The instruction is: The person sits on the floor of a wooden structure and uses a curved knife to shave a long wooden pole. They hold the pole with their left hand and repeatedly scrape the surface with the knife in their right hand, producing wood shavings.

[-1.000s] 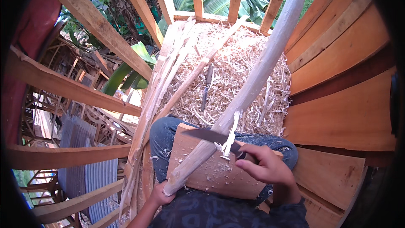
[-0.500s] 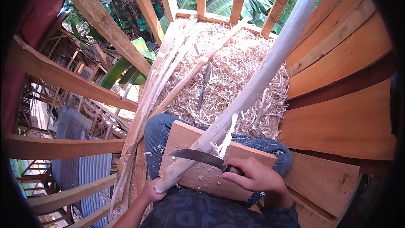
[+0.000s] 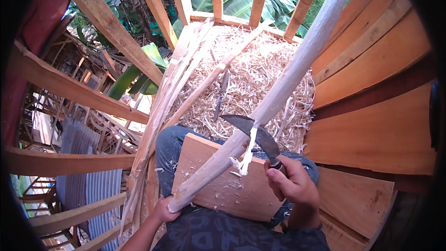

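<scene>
A long pale debarked pole (image 3: 283,86) slants from the lower left up to the far right, resting across a wooden board (image 3: 211,193) on my lap. My left hand (image 3: 163,210) is closed round the pole's near end. In my right hand (image 3: 293,181) is a knife with a dark curved blade (image 3: 258,135), gripped by its handle. The blade lies across the pole, where a pale strip of peeled wood (image 3: 248,153) hangs down toward the board. Small chips are scattered over the board.
A deep heap of wood shavings (image 3: 253,60) lies beyond my knees, with a second dark knife-like tool (image 3: 222,95) on it. Long split sticks (image 3: 155,125) lean along the left. Timber slats (image 3: 83,86) and orange-brown planks (image 3: 371,130) surround me.
My right hand has moved the knife up and away along the pole and turned the blade upward. My left hand keeps its grip on the near end.
</scene>
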The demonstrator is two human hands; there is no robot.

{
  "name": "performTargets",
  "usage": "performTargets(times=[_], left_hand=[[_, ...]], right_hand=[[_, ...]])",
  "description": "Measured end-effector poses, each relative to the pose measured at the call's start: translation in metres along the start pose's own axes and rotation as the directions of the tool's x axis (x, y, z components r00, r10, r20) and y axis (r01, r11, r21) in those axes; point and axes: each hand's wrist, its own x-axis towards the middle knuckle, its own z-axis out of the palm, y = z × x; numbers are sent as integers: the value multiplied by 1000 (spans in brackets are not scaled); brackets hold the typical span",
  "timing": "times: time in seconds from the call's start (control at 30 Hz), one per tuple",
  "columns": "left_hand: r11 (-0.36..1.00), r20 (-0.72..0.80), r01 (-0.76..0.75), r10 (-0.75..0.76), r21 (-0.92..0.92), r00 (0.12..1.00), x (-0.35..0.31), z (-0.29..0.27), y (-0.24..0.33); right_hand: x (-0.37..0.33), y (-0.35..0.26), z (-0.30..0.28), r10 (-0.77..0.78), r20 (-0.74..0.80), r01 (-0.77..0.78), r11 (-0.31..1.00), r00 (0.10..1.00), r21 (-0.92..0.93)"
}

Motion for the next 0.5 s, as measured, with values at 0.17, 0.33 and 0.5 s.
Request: performTargets(times=[0.17, 0.33, 0.5], left_hand=[[998, -14, -7, 7, -62, 1000, 3, -1, 12], [998, -71, -42, 39, -44, 997, 2, 1, 11], [999, -25, -37, 37, -13, 999, 2, 2, 4]], right_hand=[[18, 36, 13, -316, 271, 395, 862, 909, -317], [1, 2, -2, -65, -153, 76, 995, 986, 68], [7, 22, 7, -233, -229, 184, 959, 945, -216]])
